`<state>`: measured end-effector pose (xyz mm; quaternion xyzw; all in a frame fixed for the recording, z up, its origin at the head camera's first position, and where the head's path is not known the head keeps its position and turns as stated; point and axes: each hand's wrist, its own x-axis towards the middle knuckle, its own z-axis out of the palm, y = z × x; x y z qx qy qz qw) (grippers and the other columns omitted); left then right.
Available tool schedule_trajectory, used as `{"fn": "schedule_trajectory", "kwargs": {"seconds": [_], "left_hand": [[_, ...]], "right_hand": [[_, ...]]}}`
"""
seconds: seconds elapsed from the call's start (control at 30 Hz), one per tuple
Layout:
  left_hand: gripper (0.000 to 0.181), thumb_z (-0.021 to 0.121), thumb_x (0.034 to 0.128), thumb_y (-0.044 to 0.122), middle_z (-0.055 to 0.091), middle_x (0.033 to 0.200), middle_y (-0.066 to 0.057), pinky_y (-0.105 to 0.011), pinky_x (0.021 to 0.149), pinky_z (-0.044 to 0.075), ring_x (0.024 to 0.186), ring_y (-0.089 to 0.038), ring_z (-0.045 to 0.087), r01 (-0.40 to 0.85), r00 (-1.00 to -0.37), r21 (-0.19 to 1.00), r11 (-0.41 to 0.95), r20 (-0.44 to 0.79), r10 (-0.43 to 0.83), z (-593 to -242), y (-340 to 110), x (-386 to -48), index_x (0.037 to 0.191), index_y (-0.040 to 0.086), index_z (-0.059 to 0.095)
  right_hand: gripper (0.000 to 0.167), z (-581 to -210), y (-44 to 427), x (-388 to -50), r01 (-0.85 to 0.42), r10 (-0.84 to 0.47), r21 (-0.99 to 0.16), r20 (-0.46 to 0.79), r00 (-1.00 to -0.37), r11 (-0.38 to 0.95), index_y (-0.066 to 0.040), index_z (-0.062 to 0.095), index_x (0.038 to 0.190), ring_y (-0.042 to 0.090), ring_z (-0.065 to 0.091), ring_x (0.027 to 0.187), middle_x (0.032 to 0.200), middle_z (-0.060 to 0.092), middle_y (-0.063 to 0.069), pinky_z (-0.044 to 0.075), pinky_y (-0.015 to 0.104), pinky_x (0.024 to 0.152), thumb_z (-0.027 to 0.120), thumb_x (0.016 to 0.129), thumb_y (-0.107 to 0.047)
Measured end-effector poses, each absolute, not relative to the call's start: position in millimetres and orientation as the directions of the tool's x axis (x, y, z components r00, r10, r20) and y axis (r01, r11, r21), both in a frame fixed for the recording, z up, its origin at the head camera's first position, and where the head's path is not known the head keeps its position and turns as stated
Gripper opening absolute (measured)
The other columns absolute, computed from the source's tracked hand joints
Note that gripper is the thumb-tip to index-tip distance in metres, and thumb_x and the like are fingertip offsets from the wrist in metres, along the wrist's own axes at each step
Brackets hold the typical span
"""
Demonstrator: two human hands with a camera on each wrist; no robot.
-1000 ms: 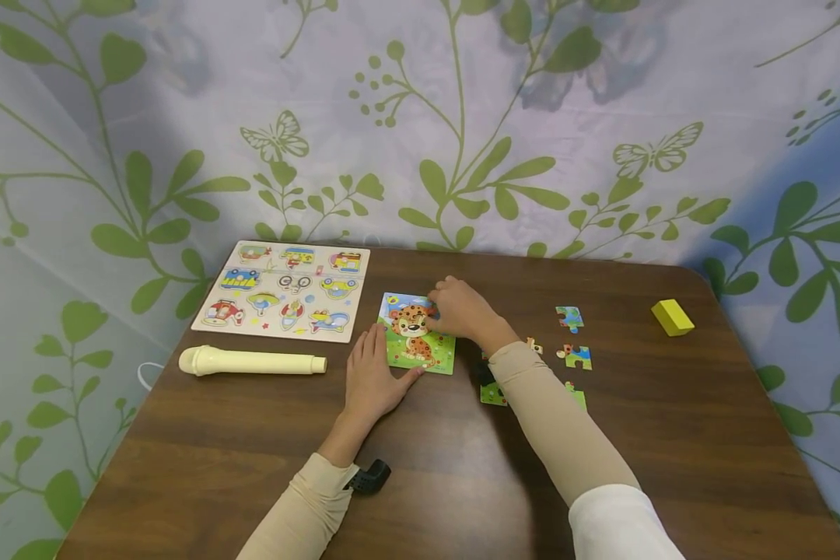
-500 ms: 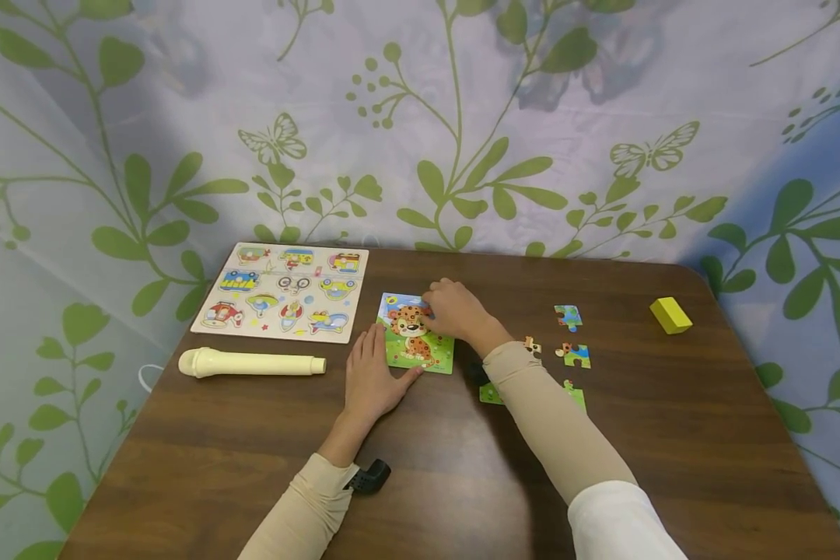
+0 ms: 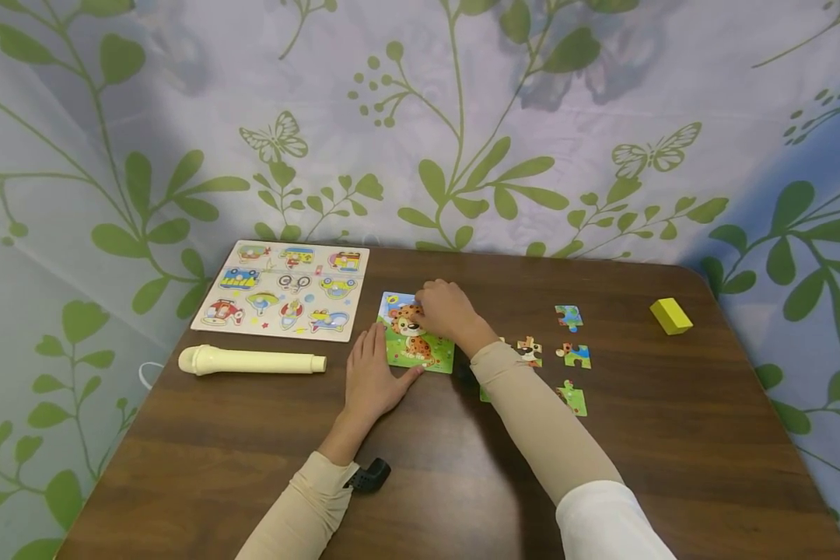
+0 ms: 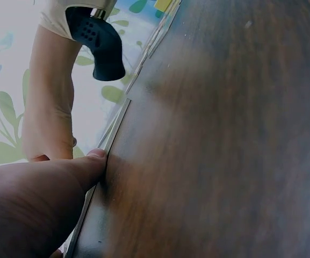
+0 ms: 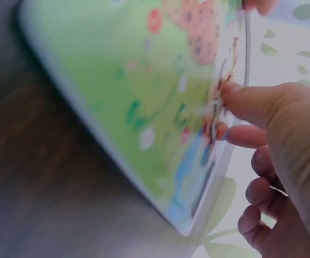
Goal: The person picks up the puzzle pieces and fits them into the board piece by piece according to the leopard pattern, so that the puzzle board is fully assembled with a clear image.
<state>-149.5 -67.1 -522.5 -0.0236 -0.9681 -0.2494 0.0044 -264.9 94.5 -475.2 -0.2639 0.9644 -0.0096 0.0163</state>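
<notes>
Leopard puzzle board [image 3: 399, 354]: thin, flat, rectangular; right hand [image 3: 444, 309] pinches thin piece [image 5: 216, 114]; left hand [image 3: 372, 373], outspread, touches edge.

On the table [image 3: 434, 474], around the picture board [image 3: 400, 351]: microphone [image 3: 252, 362] at nine o'clock, vehicle board [image 3: 271, 281] at ten, loose pieces [image 3: 578, 356] at three, block [image 3: 671, 316] beyond them

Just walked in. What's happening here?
A person is working on a leopard picture board. The left hand rests at its left and near edges; the right hand pinches what looks like a puzzle piece at its far side, whether seated I can't tell. Loose pieces lie to its right, some partly hidden by the arm.
</notes>
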Motion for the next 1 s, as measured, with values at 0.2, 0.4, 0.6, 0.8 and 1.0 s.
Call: {"fn": "schedule_trajectory", "kwargs": {"seconds": [0.2, 0.4, 0.6, 0.8, 1.0], "left_hand": [[0.107, 0.072, 0.0869, 0.061, 0.030, 0.166, -0.018, -0.058, 0.123, 0.026, 0.154, -0.039, 0.025, 0.053, -0.999, 0.488, 0.871, 0.028, 0.044, -519.3, -67.8, -148.8, 0.162, 0.002, 0.024], [0.106, 0.071, 0.0870, 0.061, 0.031, 0.165, -0.020, -0.059, 0.122, 0.028, 0.153, -0.040, 0.027, 0.078, -0.997, 0.488, 0.869, 0.048, 0.063, -520.4, -69.6, -147.2, 0.161, 0.001, 0.025], [0.108, 0.073, 0.0859, 0.062, 0.030, 0.166, -0.018, -0.059, 0.124, 0.025, 0.155, -0.039, 0.024, 0.028, -1.000, 0.495, 0.868, 0.010, 0.027, -523.3, -73.3, -144.1, 0.162, 0.003, 0.023], [0.109, 0.070, 0.0865, 0.065, 0.029, 0.166, -0.020, -0.060, 0.123, 0.025, 0.154, -0.041, 0.024, 0.037, -0.999, 0.500, 0.865, 0.018, 0.032, -525.0, -72.2, -146.7, 0.162, 0.002, 0.022], [0.110, 0.071, 0.0857, 0.064, 0.029, 0.166, -0.019, -0.059, 0.124, 0.024, 0.154, -0.040, 0.024, 0.044, -0.999, 0.507, 0.861, 0.025, 0.037, -522.8, -70.8, -148.1, 0.162, 0.002, 0.023]], "right_hand": [[0.020, -473.5, 85.4, -267.1, -0.464, -0.472, -0.113, -0.060, -0.879, 0.879, -0.015, 0.077, 0.090, 0.020, 0.065, 0.080, 0.089, 0.071, 0.004, 0.056, 0.037, 0.074, 0.066, 0.099, -0.029], [0.036, -468.4, 76.4, -263.7, -0.451, -0.464, -0.146, -0.080, -0.882, 0.881, -0.016, 0.067, 0.065, 0.015, 0.049, 0.063, 0.067, 0.059, 0.001, 0.043, 0.031, 0.063, 0.059, 0.099, -0.011], [0.029, -469.6, 92.4, -263.0, -0.465, -0.520, -0.302, -0.133, -0.844, 0.832, -0.015, 0.077, 0.117, 0.023, 0.067, 0.097, 0.110, 0.073, 0.006, 0.056, 0.040, 0.087, 0.064, 0.101, -0.035], [0.052, -465.0, 177.1, -267.5, -0.326, -0.425, -0.528, -0.074, -0.902, 0.784, -0.015, 0.063, 0.142, 0.023, 0.051, 0.075, 0.089, 0.058, 0.008, 0.044, 0.040, 0.073, 0.073, 0.095, -0.036], [0.057, -462.7, 296.6, -255.9, -0.155, -0.260, -0.537, -0.125, -0.958, 0.829, -0.015, 0.056, 0.148, 0.018, 0.038, 0.061, 0.075, 0.044, 0.003, 0.037, 0.035, 0.063, 0.074, 0.095, -0.024]]}}
